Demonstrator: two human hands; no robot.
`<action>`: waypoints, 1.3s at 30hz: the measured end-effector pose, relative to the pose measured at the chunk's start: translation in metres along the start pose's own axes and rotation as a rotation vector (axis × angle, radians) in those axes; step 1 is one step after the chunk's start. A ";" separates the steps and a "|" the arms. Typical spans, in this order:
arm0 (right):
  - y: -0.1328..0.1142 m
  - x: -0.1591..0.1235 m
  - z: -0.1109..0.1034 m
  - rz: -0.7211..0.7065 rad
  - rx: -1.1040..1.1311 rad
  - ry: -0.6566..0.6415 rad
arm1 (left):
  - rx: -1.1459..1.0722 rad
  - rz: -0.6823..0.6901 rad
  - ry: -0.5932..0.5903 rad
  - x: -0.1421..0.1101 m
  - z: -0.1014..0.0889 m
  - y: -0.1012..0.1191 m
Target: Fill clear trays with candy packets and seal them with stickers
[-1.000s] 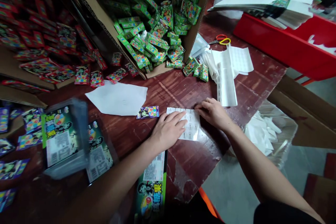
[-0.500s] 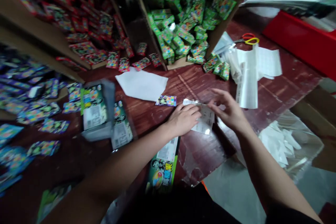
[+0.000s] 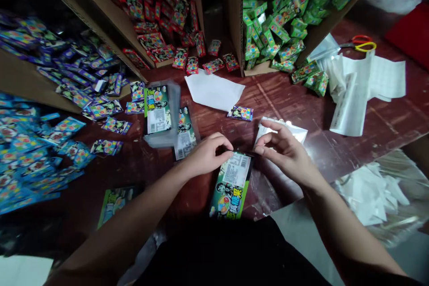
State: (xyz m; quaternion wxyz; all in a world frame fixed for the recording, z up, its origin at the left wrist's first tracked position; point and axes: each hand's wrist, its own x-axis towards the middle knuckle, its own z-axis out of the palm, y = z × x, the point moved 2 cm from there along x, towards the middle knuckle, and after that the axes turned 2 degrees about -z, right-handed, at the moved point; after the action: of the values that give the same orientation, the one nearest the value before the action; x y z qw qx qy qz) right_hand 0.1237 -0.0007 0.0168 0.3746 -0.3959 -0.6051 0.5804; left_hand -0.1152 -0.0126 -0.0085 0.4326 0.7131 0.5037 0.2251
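Note:
In the head view a flat printed candy bag [image 3: 231, 187], black and green with bold characters and a white label panel, lies on the table in front of my body. My left hand [image 3: 211, 154] has thumb and forefinger closed at its upper left corner. My right hand [image 3: 286, 149] pinches near the upper right corner, its other fingers curled; what is between those fingertips is too small to make out. Partly behind my right hand lies a white sticker sheet [image 3: 299, 133]. Just beyond the hands are a small purple candy packet [image 3: 240, 113] and white paper [image 3: 214, 89].
Cartons of red packets [image 3: 134, 2], green packets [image 3: 278, 31] and purple packets [image 3: 80, 67] stand along the back. Blue packets [image 3: 36, 143] are heaped at left. Clear-sleeved printed bags [image 3: 157, 111], scissors [image 3: 363, 44] and sticker strips [image 3: 351, 103] lie around. A plastic-lined bin [image 3: 410, 187] holds white scraps.
The view has swung left. My left hand has moved off the sticker sheet to the candy bag's upper corner. My right hand has lifted from the sheet and come to the bag's other corner.

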 end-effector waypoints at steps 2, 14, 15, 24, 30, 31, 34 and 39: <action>-0.001 0.003 0.009 0.006 0.006 -0.007 | -0.213 -0.050 -0.055 -0.002 0.002 0.003; -0.004 -0.008 0.009 0.051 0.057 0.092 | -0.531 -0.208 -0.066 -0.002 -0.002 0.003; -0.004 -0.008 0.008 0.053 0.057 0.093 | -0.541 -0.203 -0.081 -0.004 -0.001 0.002; -0.003 0.000 0.030 0.024 -0.053 -0.148 | -0.479 -0.166 -0.010 -0.014 0.005 0.004; 0.004 -0.002 0.040 -0.152 -0.346 -0.054 | -0.506 -0.199 0.011 -0.019 0.003 0.002; 0.003 -0.004 0.040 -0.217 -0.443 -0.028 | -0.518 -0.207 0.009 -0.020 0.002 0.002; 0.000 -0.010 0.046 -0.377 -0.711 -0.022 | -0.546 -0.206 0.009 -0.025 -0.001 0.002; 0.010 -0.009 0.060 -0.280 -0.730 -0.152 | -0.524 -0.200 0.033 -0.034 0.002 0.000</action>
State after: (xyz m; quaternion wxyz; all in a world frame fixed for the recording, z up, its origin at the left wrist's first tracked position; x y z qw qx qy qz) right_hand 0.0729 -0.0332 0.0042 0.2387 -0.3729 -0.8456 0.2980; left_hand -0.1266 -0.0445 -0.0054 0.6140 0.5198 0.5032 0.3156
